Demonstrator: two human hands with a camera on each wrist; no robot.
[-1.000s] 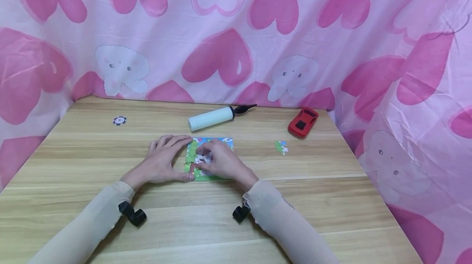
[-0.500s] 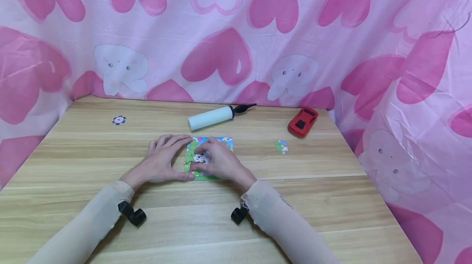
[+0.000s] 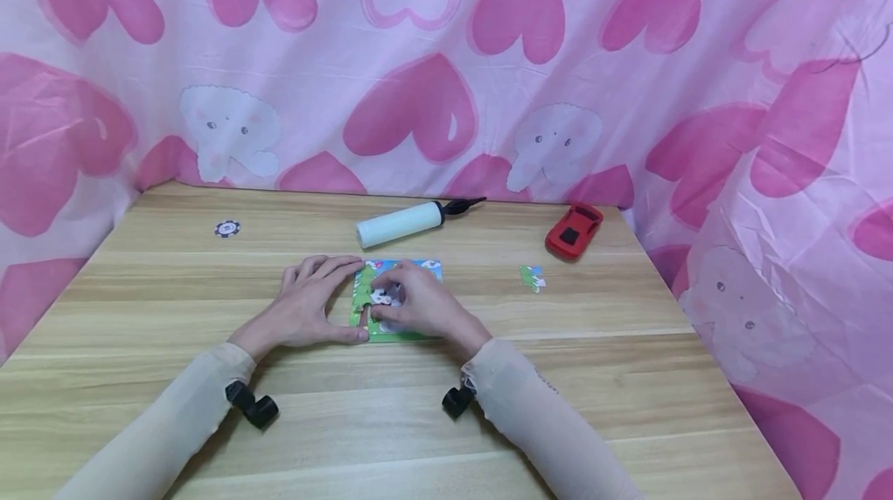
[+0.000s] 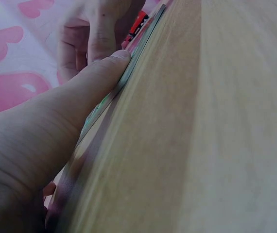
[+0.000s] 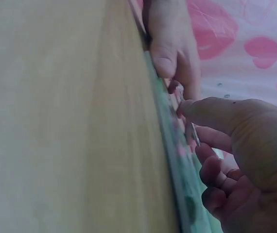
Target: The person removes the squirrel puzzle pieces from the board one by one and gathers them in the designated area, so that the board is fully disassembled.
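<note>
A small square jigsaw puzzle [image 3: 363, 280] with a bright cartoon picture lies flat on the wooden table. My left hand [image 3: 303, 306] rests along its left side, the long fingers reaching the top left corner and the thumb on the bottom left corner. Over the puzzle's middle, my right hand [image 3: 424, 303] pinches a thin jigsaw piece between thumb and fingers. In the right wrist view that piece [image 5: 195, 135] shows edge-on, tilted, close above the puzzle; its picture is mostly hidden. In the left wrist view the thumb [image 4: 97, 75] lies on the puzzle's edge.
A loose jigsaw piece [image 3: 532, 278] lies to the right of the puzzle. Behind are a pale blue hand pump [image 3: 401, 224] with a black nozzle and a red toy car [image 3: 574, 232]. A poker chip [image 3: 226, 229] lies at the back left. A pink heart-patterned curtain [image 3: 412, 108] surrounds the table.
My right hand shifts slightly left over the puzzle, then slightly back right, with the pinched piece now more tilted. My left hand stays in place at the puzzle's left side.
</note>
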